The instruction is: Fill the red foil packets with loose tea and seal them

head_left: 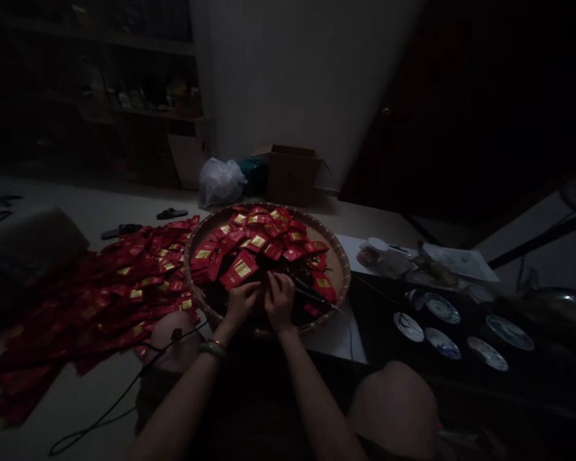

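My left hand (241, 303) and my right hand (279, 299) meet over the near side of a round woven basket (344, 262). The fingers of both are bent and pinched close together; what lies between them is too dark to make out. Small red packets (242, 269) with gold labels fill much of the basket, just beyond my fingertips. A dark, slim tool (317, 296) with a cord rests against the basket's right rim, beside my right hand. Dark loose pieces (301, 274) lie among the packets there. A bracelet (213, 348) circles my left wrist.
More red packets (125, 288) spread over the floor on the left. Small patterned dishes (442, 343) stand on a dark table (374, 314) at right, near a lidded jar (370, 253). Behind the basket are a cardboard box (292, 176) and a white plastic bag (221, 182). A black cable (125, 390) loops at lower left.
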A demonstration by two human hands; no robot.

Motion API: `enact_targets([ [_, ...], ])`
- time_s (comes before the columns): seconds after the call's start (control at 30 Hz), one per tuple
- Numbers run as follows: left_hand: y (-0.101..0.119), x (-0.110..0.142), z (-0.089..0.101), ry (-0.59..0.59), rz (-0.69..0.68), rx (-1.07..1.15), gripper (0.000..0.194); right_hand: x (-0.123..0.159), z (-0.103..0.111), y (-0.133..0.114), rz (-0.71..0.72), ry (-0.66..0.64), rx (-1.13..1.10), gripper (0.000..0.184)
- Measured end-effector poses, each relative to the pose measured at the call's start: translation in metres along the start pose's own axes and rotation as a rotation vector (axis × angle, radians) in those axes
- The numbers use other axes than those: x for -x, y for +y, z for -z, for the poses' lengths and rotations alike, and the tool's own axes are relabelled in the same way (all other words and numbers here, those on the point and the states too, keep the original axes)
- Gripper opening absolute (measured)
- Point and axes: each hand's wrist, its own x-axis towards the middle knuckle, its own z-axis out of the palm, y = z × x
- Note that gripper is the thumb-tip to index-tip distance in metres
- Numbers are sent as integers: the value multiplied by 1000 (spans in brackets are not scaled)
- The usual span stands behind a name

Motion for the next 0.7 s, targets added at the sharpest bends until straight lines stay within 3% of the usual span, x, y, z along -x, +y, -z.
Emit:
enact_targets([
  [0.13,-3,-2,2,-18,11,-17,17,0,-1,2,-56,96,37,50],
  [0.53,-7,-5,2,-36,23,-29,24,0,16,0,-8,22,100,28],
  [0.7,-1,-3,4,-71,-39,-77,21,-10,30,2,93,-110,163,22],
])
